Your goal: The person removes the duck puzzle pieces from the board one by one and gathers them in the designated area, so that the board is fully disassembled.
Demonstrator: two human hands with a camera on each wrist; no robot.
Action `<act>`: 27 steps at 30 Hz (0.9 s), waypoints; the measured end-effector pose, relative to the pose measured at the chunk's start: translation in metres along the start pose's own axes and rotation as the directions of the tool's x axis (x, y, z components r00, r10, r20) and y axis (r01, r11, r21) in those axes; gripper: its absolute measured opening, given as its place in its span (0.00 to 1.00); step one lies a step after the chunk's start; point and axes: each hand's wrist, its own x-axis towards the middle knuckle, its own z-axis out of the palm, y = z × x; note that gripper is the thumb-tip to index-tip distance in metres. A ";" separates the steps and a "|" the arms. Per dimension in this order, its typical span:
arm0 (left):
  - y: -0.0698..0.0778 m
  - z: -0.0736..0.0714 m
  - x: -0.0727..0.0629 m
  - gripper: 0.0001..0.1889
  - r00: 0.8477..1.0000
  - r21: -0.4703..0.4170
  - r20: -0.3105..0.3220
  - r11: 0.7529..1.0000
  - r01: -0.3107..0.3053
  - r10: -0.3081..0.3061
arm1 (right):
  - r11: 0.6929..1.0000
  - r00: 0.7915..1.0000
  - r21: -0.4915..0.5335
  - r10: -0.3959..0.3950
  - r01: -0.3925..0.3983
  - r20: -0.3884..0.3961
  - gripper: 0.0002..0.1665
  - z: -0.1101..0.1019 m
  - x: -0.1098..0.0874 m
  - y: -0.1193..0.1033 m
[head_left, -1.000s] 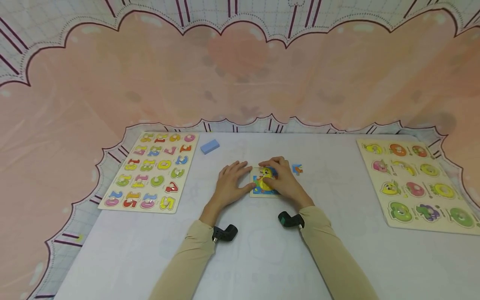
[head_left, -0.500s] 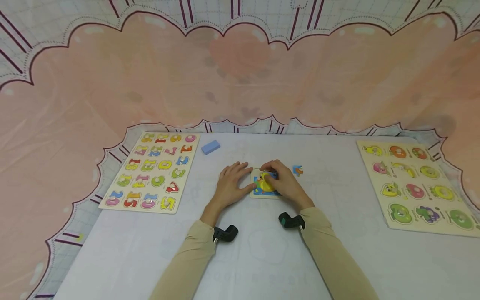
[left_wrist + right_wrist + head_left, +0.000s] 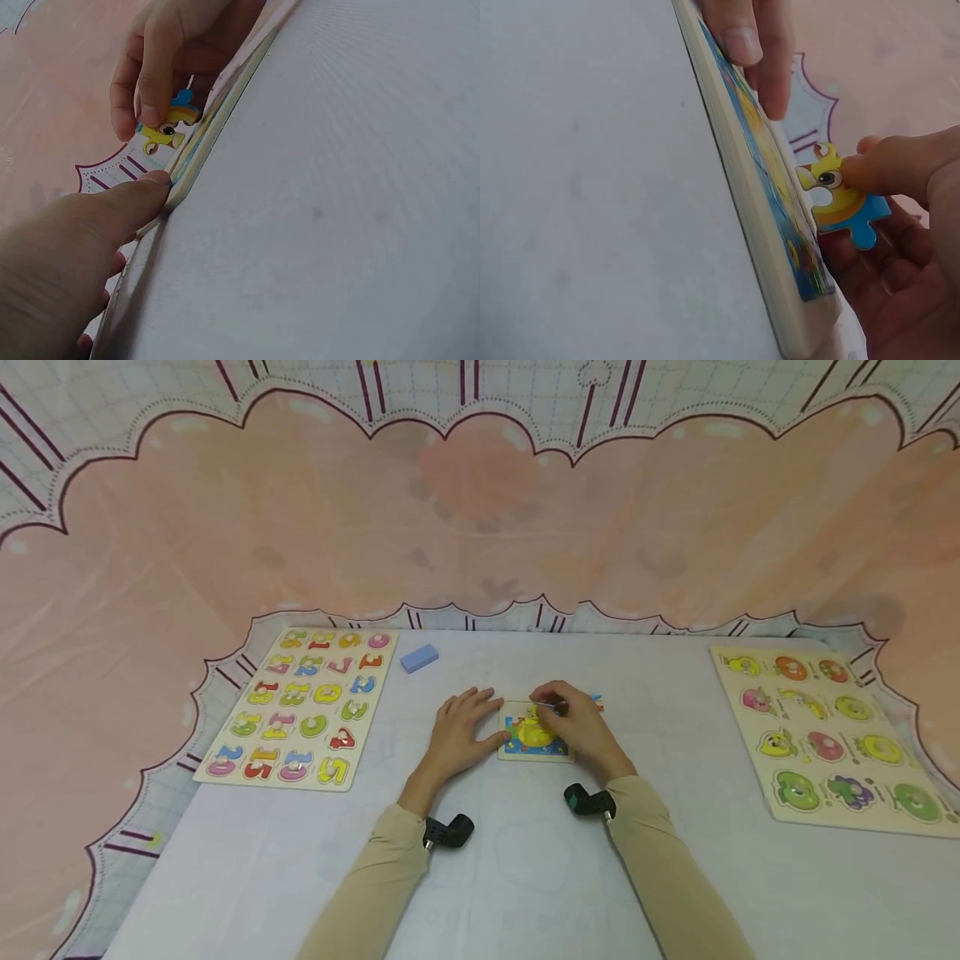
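A small wooden jigsaw board point(image 3: 536, 757) with a yellow and blue picture lies in front of me. My left hand point(image 3: 463, 727) rests at its left side, fingers spread on the table and thumb touching the board's edge. Above the board's upper right part, my right hand point(image 3: 583, 727) pinches a jigsaw piece point(image 3: 846, 204) between thumb and fingers. This piece is yellow and blue with a printed eye, and it is tilted up off the board in both wrist views. Another jigsaw piece point(image 3: 597, 700), blue and orange, lies behind my right hand and is mostly hidden.
On the left lies a number puzzle board point(image 3: 298, 706), with a blue block point(image 3: 419, 658) beside its upper right corner. A fruit puzzle board point(image 3: 810, 768) lies at the right. Beyond the white table point(image 3: 525, 877) hangs a peach cloth point(image 3: 480, 527).
My right hand has lifted the jigsaw piece with the eye out of the board and shifted slightly right, now covering most of the loose piece. My left hand has stayed in place.
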 end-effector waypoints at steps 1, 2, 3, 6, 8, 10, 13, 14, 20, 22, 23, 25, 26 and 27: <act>0.000 0.000 0.000 0.30 1.000 0.001 0.001 1.000 0.001 -0.001 | 1.000 1.000 -0.001 0.013 -0.013 -0.006 0.11 -0.001 0.000 0.001; 0.000 0.000 0.000 0.30 1.000 0.002 0.001 1.000 0.001 -0.001 | 1.000 0.999 -0.001 0.029 -0.029 -0.014 0.10 -0.002 0.000 0.002; 0.000 0.000 0.000 0.29 1.000 0.003 0.000 1.000 0.002 -0.002 | 0.999 0.999 -0.005 0.047 -0.047 -0.020 0.10 -0.003 0.000 0.002; 0.001 0.000 0.000 0.29 1.000 0.007 0.001 1.000 0.007 -0.007 | 0.996 0.995 -0.004 0.089 -0.089 -0.035 0.10 -0.008 0.000 0.003; 0.001 0.000 0.000 0.29 1.000 0.010 0.001 1.000 0.010 -0.010 | 0.994 0.992 0.006 0.110 -0.110 -0.054 0.09 -0.012 0.000 0.003; 0.001 0.000 0.001 0.29 1.000 0.010 0.004 1.000 0.011 -0.011 | 0.992 0.990 0.012 0.123 -0.122 -0.074 0.09 -0.016 0.000 0.004; 0.001 0.000 0.001 0.29 1.000 0.009 0.002 1.000 0.006 -0.006 | 0.990 0.984 0.016 0.142 -0.141 -0.104 0.09 -0.023 -0.001 0.006; 0.001 0.000 0.000 0.30 1.000 0.006 0.001 1.000 0.003 -0.003 | 0.990 0.983 0.018 0.143 -0.142 -0.111 0.09 -0.025 -0.001 0.007; 0.000 0.001 0.000 0.29 1.000 -0.007 -0.011 1.000 -0.007 0.007 | 0.991 0.983 0.024 0.132 -0.130 -0.125 0.10 -0.037 -0.003 0.013; 0.000 0.002 0.000 0.29 1.000 -0.009 -0.013 1.000 -0.006 0.006 | 0.991 0.982 0.025 0.136 -0.134 -0.132 0.10 -0.040 -0.004 0.014; 0.000 0.001 0.000 0.29 1.000 -0.010 -0.013 1.000 -0.004 0.004 | 0.990 0.981 0.025 0.139 -0.137 -0.135 0.10 -0.042 -0.004 0.015; 0.000 0.001 0.000 0.29 1.000 -0.009 -0.007 1.000 0.003 -0.003 | 0.989 0.979 0.024 0.151 -0.149 -0.139 0.11 -0.046 -0.005 0.017; 0.000 0.001 0.000 0.29 1.000 -0.009 -0.004 1.000 0.006 -0.006 | 0.988 0.977 0.025 0.157 -0.155 -0.142 0.11 -0.048 -0.005 0.018; 0.001 0.001 0.000 0.29 1.000 -0.010 -0.003 1.000 0.006 -0.006 | 0.986 0.976 0.031 0.166 -0.163 -0.144 0.10 -0.050 -0.006 0.019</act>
